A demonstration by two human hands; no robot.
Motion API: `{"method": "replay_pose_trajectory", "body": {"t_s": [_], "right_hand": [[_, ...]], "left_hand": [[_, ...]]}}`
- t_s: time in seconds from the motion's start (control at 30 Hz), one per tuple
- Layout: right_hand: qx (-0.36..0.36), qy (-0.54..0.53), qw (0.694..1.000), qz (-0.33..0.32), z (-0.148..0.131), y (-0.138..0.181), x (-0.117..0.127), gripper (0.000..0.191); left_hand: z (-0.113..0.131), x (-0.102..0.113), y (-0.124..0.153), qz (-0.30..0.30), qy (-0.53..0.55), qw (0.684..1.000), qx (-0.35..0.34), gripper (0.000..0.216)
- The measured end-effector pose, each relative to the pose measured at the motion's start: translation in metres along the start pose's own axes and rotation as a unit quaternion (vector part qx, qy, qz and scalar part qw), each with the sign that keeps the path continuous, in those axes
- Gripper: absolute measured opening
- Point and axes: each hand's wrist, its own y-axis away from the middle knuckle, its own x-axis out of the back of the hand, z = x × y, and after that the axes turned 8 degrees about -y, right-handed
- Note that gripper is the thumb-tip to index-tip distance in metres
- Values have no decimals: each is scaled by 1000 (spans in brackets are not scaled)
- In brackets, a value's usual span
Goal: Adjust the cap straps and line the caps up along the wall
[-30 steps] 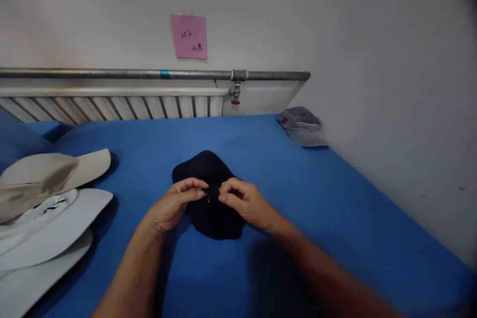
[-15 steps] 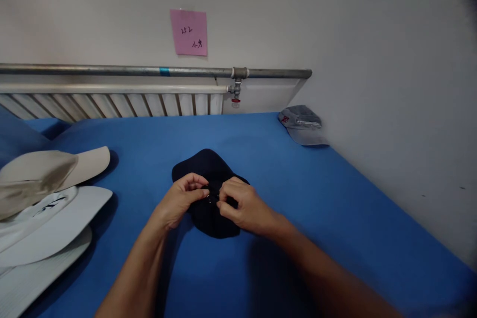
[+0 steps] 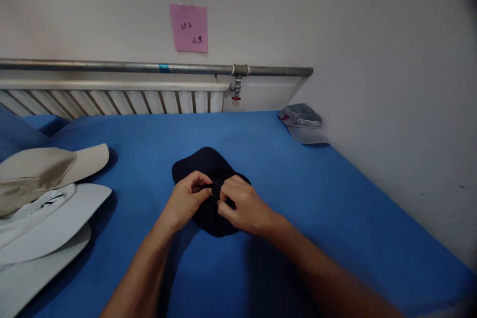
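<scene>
A dark navy baseball cap [image 3: 203,161] lies on the blue-covered surface in front of me, its brim pointing away and to the left. My left hand [image 3: 189,198] pinches at the cap's strap area with thumb and index finger, where a small shiny bit of metal shows at the fingertips. Close beside it, my right hand [image 3: 240,203] is closed with bent fingers on the same part of the cap from the right. The fingers hide most of the strap and its fastening.
Beige [image 3: 40,166] and white [image 3: 59,221] caps overlap at the left, with a pale cap brim [image 3: 55,263] below them. A grey cap [image 3: 303,121] sits by the right wall. Behind run a metal pipe [image 3: 119,67] and a radiator [image 3: 149,102]; a pink note [image 3: 189,29] hangs above.
My left hand has shifted slightly to the right, closer to my right hand. Less of the metal piece shows now. The cap and my right hand stay nearly in place.
</scene>
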Motion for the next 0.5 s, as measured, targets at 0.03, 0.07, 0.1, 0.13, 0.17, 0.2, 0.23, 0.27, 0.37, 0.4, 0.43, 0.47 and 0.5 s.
{"method": "replay_pose_trajectory", "body": {"t_s": [0.03, 0.07, 0.1, 0.13, 0.17, 0.2, 0.23, 0.27, 0.37, 0.4, 0.43, 0.47, 0.5], "right_hand": [[4, 4, 1000, 3, -1, 0, 0, 19], [8, 8, 1000, 6, -2, 1, -1, 19], [12, 10, 1000, 10, -2, 1, -1, 19], [16, 11, 1000, 14, -3, 1, -2, 19], [21, 13, 1000, 18, -3, 1, -2, 19], [27, 14, 999, 24, -3, 1, -3, 19], [33, 17, 999, 31, -4, 1, -4, 19], [41, 19, 998, 36, -4, 0, -4, 18], [69, 18, 996, 54, -4, 0, -6, 17], [79, 15, 995, 62, -4, 0, -7, 17], [87, 13, 994, 70, -4, 0, -8, 17], [93, 12, 993, 78, -4, 0, -9, 17], [96, 12, 992, 83, -4, 0, -9, 16]], "left_hand": [[1, -1, 1, 1, -4, 1000, 0, 14], [2, -1, 1, 2, -8, 1000, 0, 14], [2, -1, 2, 3, -13, 1000, -1, 13], [3, -2, 2, 4, -19, 1000, -1, 13], [3, -2, 3, 4, -25, 1000, -3, 13], [3, -2, 3, 5, -29, 1000, -4, 12], [3, -2, 3, 5, -32, 999, -5, 12], [3, -2, 3, 5, -34, 999, -4, 12], [3, -3, 3, 9, -37, 999, 1, 12], [3, -3, 3, 9, -37, 999, 3, 11], [3, -4, 3, 7, -37, 999, 2, 11], [3, -5, 4, 4, -36, 999, -1, 10], [3, -5, 4, 0, -35, 999, -4, 10]]}}
